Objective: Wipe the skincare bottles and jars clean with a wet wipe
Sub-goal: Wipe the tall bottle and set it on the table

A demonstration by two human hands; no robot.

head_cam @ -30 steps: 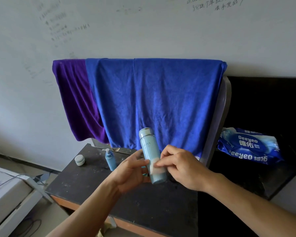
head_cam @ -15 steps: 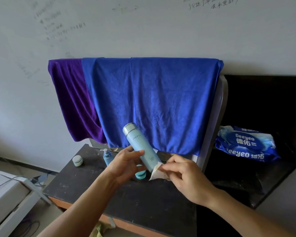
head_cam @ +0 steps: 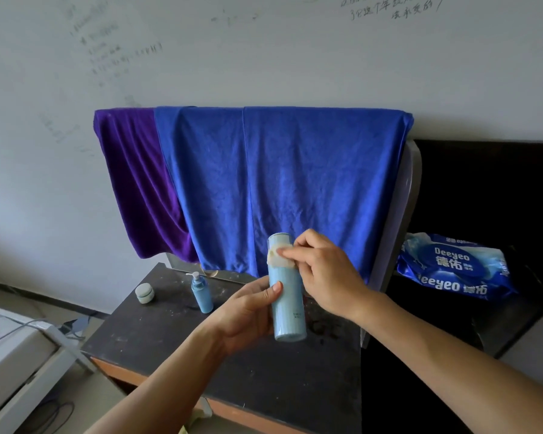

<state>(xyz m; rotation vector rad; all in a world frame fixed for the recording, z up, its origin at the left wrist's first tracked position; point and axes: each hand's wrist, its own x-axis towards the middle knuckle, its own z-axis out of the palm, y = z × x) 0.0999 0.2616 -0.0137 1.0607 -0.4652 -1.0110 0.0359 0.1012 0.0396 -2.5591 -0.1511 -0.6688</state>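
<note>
My left hand (head_cam: 248,311) grips a tall light-blue bottle (head_cam: 287,305) around its lower half and holds it upright above the dark table (head_cam: 157,333). My right hand (head_cam: 323,274) pinches a small white wet wipe (head_cam: 278,256) and presses it against the bottle's neck, just below the silver cap. On the table to the left stand a small blue pump bottle (head_cam: 201,292) and a little pale jar (head_cam: 145,293).
A blue towel (head_cam: 295,183) and a purple towel (head_cam: 138,183) hang over a rail behind the table. A blue pack of wet wipes (head_cam: 452,267) lies on a dark shelf at the right. White furniture (head_cam: 16,355) stands at the lower left.
The bottle went from tilted left to upright. My right hand carried the wipe from the bottle's base up to its neck.
</note>
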